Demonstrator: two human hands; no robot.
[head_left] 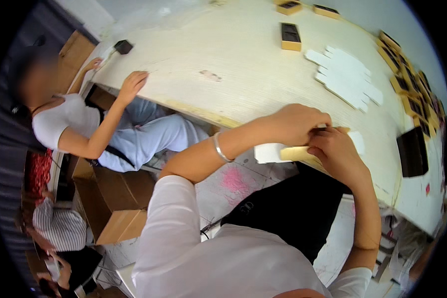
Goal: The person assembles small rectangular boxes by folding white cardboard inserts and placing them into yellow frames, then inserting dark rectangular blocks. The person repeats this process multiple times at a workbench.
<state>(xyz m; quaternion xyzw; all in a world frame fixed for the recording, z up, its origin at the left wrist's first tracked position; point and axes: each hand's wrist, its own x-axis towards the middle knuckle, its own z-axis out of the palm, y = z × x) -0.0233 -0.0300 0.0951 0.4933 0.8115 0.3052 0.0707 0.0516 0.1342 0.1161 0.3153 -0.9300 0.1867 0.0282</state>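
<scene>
Both of my hands meet over the near edge of the pale table. My left hand [303, 125], with a silver bangle on the wrist, has its fingers curled and closed at the far side of a yellow-and-white card box [295, 153]. Opposite it, my right hand [338, 151] wraps its fingers and thumb around the same piece. A small dark part shows between the fingertips, but its shape is mostly hidden. White flaps of the card stick out to the left and beyond my right hand. Just past my hands lies a stack of flat white box blanks [345, 77].
A small yellow box with a dark inside [291, 37] stands beyond the blanks. Several similar boxes [407, 74] crowd the right side, near a black box [412, 151]. A co-worker [69, 119] sits at the left table edge. An open carton [111, 198] stands on the floor.
</scene>
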